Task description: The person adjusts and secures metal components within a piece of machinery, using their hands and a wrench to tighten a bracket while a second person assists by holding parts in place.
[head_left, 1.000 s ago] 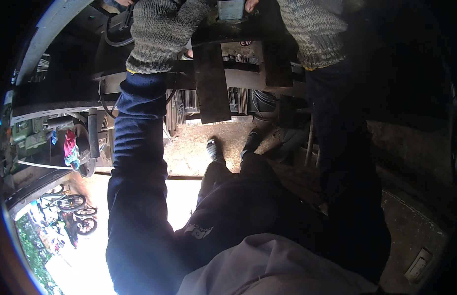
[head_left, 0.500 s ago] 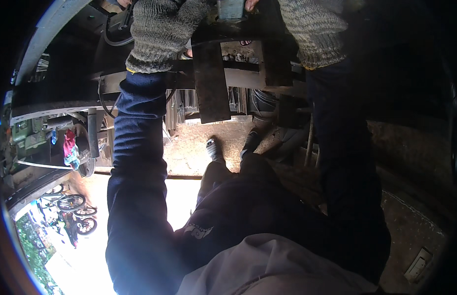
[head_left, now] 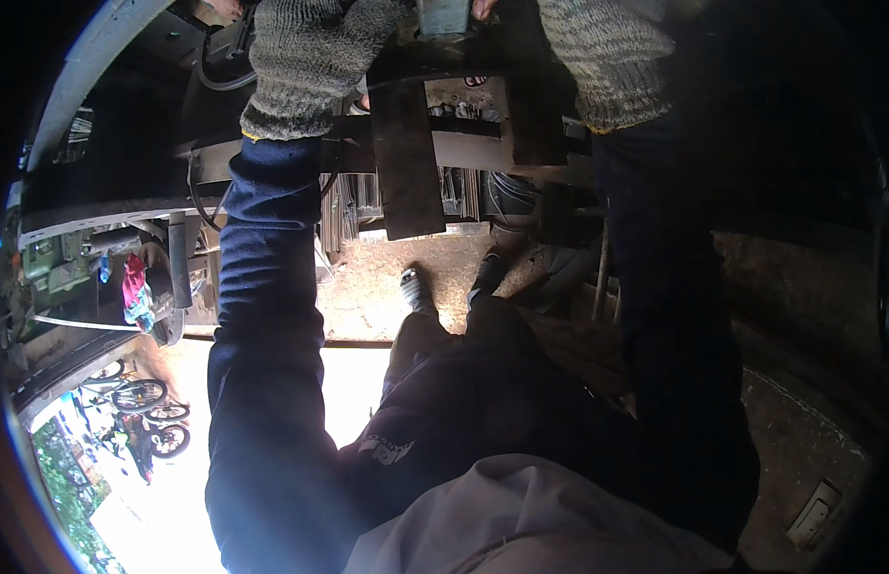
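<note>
The left gloved hand (head_left: 315,59) is positioned at the left end of the dark support (head_left: 468,62), and the right gloved hand (head_left: 609,59) at its right end. The fingers of both hands are cut off by the upper border of the view; whether they are spread or closed cannot be told. A grey metal piece (head_left: 444,17) is located between the hands, set back from the support's near edge. Beside its right side, a co-worker's bare fingertip (head_left: 483,9) is seen. Below the near edge, two dark boards (head_left: 407,172) are shown hanging.
</note>
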`<state>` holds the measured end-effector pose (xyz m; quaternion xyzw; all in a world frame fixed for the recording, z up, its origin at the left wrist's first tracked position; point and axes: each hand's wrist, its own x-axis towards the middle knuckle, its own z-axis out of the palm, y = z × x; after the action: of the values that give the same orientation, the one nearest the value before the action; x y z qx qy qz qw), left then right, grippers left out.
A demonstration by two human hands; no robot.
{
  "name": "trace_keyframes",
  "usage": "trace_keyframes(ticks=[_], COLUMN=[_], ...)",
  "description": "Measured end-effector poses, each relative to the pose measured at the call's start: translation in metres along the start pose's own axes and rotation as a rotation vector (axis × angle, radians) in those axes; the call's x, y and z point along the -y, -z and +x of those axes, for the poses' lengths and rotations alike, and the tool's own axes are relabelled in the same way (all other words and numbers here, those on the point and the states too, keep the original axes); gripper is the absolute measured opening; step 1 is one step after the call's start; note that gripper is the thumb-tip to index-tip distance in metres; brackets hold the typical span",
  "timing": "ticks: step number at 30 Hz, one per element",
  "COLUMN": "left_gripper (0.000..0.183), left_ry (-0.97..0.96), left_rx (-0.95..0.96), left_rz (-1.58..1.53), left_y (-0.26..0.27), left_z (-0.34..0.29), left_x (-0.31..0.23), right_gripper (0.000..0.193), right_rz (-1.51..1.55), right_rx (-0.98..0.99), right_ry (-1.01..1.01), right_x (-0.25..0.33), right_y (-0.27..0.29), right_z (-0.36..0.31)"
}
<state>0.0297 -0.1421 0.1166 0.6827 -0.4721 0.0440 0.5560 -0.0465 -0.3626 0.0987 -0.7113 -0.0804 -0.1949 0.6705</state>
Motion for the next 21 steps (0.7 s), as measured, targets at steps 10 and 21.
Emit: trace_keyframes(ticks=[10,21], left_gripper=[0.031,0.021], left_ry=[-0.359,-0.229], left_rx=[-0.117,-0.126], left_rz=[0.094,0.044], left_y=[-0.007,-0.006], left_z=[0.009,0.005], left_x=[0.022,0.009], right_gripper=[0.034,0.035], right_rz=[0.014,0.007], right_rx=[0.01,0.021], right_ry=[0.004,0.014], right_x=[0.0,0.002], right_y=[-0.004,-0.002], right_z=[0.001,0.004])
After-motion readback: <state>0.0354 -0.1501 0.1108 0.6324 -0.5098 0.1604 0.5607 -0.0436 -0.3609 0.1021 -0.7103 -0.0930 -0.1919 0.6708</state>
